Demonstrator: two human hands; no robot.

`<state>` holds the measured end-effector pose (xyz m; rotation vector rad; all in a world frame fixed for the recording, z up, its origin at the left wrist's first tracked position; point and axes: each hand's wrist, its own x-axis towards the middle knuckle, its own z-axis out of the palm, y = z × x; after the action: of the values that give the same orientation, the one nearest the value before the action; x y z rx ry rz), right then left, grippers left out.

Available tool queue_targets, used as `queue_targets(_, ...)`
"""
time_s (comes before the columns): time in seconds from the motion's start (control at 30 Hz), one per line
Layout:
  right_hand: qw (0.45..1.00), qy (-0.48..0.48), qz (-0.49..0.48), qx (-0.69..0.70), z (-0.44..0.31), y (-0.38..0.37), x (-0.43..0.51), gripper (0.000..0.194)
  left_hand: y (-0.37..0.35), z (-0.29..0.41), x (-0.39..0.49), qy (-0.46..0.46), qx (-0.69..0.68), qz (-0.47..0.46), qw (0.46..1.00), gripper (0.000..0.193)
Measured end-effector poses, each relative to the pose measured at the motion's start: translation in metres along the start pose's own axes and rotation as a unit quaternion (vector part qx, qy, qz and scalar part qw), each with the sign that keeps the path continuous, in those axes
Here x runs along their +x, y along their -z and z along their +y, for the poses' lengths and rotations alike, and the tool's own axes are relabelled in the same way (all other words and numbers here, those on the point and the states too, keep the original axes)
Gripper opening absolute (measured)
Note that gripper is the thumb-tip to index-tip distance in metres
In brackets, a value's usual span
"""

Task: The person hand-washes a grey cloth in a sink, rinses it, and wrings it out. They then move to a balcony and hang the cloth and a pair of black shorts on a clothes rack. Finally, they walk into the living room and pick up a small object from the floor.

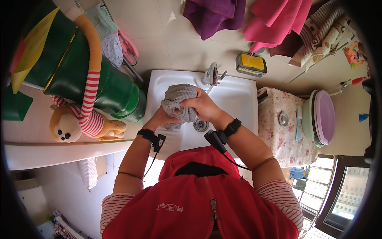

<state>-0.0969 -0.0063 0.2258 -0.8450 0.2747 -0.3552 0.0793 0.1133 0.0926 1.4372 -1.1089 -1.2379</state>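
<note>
A bunched grey textured cloth (181, 97) is held between both hands over the left part of a white washbasin (238, 104). My left hand (165, 117) grips it from the lower left, partly hidden by its folds. From the right, my right hand (204, 104) clasps it with the thumb across the front. The cloth's lower end hangs close to the basin's inner surface. Just right of the cloth lies the metal drain (200, 124). Behind my right hand stands a chrome faucet (212, 74); a thin stream seems to come from its spout.
A soap dish with a yellow sponge (253, 61) is fixed to the wall. Purple (215, 18) and pink cloths (277, 22) hang above. Right of the basin, a floral-covered surface (276, 143) bears a blue-handled brush (298, 122) and plastic basins (325, 118). A plush monkey (89, 119) is at left.
</note>
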Motion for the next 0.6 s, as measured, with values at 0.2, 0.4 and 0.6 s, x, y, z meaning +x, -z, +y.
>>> queue_targets(0.2,0.996,0.041,-0.033,0.067,-0.032,-0.016,-0.016,0.044,-0.032,-0.041,0.021,0.070,-0.130,0.033,0.989,0.079)
queue_targets(0.4,0.994,0.089,0.047,0.039,-0.052,0.040,-0.046,0.046,0.021,0.001,-0.004,0.024,-0.151,0.231,0.961,0.051)
queue_targets(0.6,0.995,0.001,0.098,-0.030,-0.001,0.119,-0.067,0.050,0.034,0.039,-0.045,0.049,0.116,0.207,0.970,0.055)
